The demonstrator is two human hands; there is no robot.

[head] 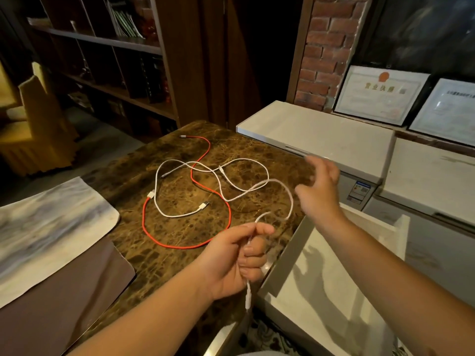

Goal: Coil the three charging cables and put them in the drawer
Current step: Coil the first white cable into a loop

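Three charging cables point(195, 186) lie tangled mid-counter point(167, 255). Placemats point(51, 240) on counter's left end. Open drawer point(334, 291) at counter's right edge, chest freezers point(321, 134) behind it. Framed certificates point(380, 95) stand behind the freezers. Bookshelf point(108, 73) beyond counter, left.

cables: 3, two white point(218, 181) point(280, 186), one red point(185, 242) | hands: 2 | drawer point(334, 291): 1 | framed certificates: 2
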